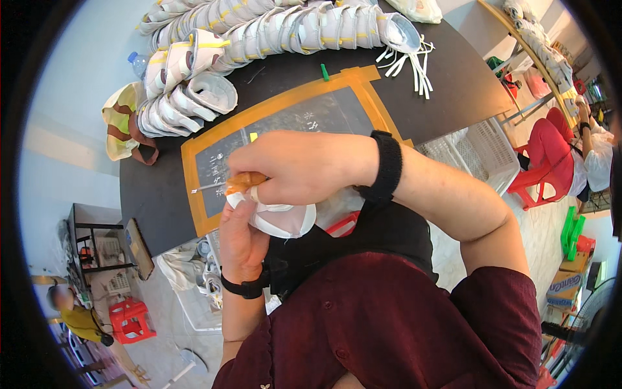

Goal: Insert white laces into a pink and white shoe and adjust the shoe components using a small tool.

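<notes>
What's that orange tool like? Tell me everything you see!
The orange-handled tool has a glossy orange-brown handle and a thin, straight, metal-looking shaft. The right hand grips it, hiding part of the handle. It points left over the dark tape-framed panel. A white fabric piece is just below; contact is unclear.
</notes>
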Demonstrator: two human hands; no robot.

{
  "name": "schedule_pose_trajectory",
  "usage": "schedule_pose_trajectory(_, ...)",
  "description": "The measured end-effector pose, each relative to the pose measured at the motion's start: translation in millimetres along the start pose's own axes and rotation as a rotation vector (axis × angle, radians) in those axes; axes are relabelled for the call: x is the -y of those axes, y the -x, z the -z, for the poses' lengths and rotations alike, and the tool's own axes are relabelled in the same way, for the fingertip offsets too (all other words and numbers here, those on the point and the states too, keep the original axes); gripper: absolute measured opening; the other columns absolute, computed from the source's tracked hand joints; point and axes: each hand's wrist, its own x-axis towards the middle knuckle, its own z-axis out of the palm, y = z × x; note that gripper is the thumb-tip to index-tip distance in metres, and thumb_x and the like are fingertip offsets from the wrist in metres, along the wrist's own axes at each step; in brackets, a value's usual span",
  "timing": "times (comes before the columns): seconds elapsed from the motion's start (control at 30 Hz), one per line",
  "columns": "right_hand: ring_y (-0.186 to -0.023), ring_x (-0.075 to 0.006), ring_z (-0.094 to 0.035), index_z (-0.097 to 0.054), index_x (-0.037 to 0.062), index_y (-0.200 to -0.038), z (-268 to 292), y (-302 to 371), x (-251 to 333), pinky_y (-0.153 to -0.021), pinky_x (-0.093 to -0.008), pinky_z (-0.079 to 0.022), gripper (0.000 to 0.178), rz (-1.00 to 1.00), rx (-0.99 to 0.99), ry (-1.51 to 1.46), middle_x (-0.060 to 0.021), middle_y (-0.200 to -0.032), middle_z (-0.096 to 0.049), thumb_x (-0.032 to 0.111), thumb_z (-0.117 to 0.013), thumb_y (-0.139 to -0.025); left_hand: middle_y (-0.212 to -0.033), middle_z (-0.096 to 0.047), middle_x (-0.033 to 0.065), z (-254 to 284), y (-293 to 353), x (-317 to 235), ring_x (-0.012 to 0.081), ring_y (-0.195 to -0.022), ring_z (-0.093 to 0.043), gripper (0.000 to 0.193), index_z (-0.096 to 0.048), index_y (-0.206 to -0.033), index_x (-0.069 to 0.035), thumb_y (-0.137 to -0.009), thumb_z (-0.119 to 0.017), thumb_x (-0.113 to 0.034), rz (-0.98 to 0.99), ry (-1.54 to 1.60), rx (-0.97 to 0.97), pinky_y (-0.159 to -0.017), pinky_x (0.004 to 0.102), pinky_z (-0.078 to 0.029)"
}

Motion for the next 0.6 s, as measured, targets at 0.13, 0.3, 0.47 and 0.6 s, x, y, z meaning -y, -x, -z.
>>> schedule_pose_trajectory(0.13,-0.082,-0.0368,-0.063,-0.060,0.0004,-0.104,-6.8,17.2,2.8,-0.073,-0.0408,-0.050,0.023,-0.147,-0.075,-0.083,-0.0204,-0.089,-0.065,0.014,-0.058,-0.086,-0.128,-0.059,0.0092,0.0,2.6,-0.6,0.0230,-0.118,-0.058,0.045,-0.049,-0.134,-0.004,-0.092,-0.063,-0.008,0.017,-0.042,-0.061,-0.103,0.0405,-0.046)
schedule_pose_trajectory(0.3,-0.080,-0.0176,-0.064,-0.062,0.0013,-0.102,-24.0,43.2,-1.2,-0.073,-0.0317,-0.050,0.017,-0.398,-0.186,-0.227,-0.0120,-0.087,-0.067,0.012,-0.063,-0.088,-0.128,-0.059,0.0103,0.4,4.8,-0.4,0.0235,-0.118,-0.058,0.045,-0.050,-0.133,-0.001,-0.091,-0.064,-0.007,0.020,-0.053,-0.094,-0.103,0.0395,-0.045)
schedule_pose_trajectory(0.47,-0.077,-0.0193,-0.061,-0.061,0.0006,-0.097,-35.9,43.4,-6.3,-0.071,-0.0342,-0.048,0.016,-0.393,-0.244,-0.227,-0.0113,-0.083,-0.063,0.013,-0.065,-0.089,-0.118,-0.065,0.0056,-5.1,3.5,-0.3,0.0157,-0.108,-0.061,0.039,-0.057,-0.127,-0.004,-0.090,-0.066,-0.004,0.019,-0.078,-0.039,-0.096,0.0328,-0.047)
schedule_pose_trajectory(0.6,-0.081,-0.0341,-0.059,-0.060,0.0004,-0.097,-44.4,44.8,-11.8,-0.073,-0.0393,-0.048,0.017,-0.262,-0.395,-0.005,-0.0160,-0.085,-0.060,0.011,-0.066,-0.086,-0.116,-0.065,0.0050,-10.5,1.3,-1.6,0.0143,-0.105,-0.062,0.039,-0.058,-0.125,-0.003,-0.087,-0.066,-0.002,0.013,-0.096,-0.055,-0.094,0.0319,-0.048)
